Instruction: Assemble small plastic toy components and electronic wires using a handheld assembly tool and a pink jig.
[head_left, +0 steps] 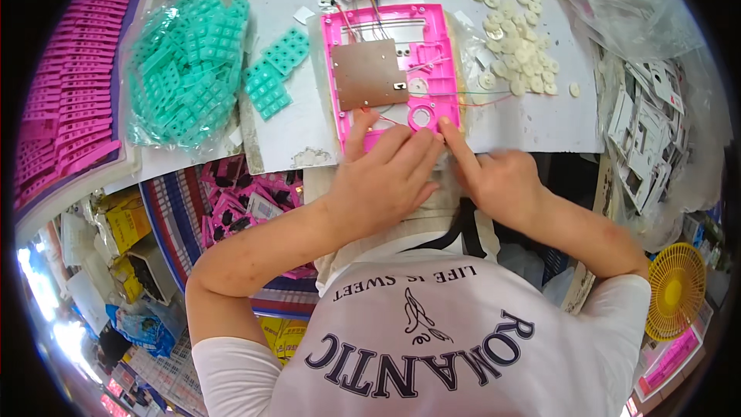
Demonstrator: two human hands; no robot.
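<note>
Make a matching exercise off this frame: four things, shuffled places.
Things:
1. Pink casing
2. Brown board
3. Loose teal keypads
4. Cream discs

Places:
A. heaped to the right of the casing
B. over the casing's left part
C. at the fingers of both the left hand and the right hand
D. just left of the casing

Pairs: 1-C, 2-B, 3-D, 4-A
</note>
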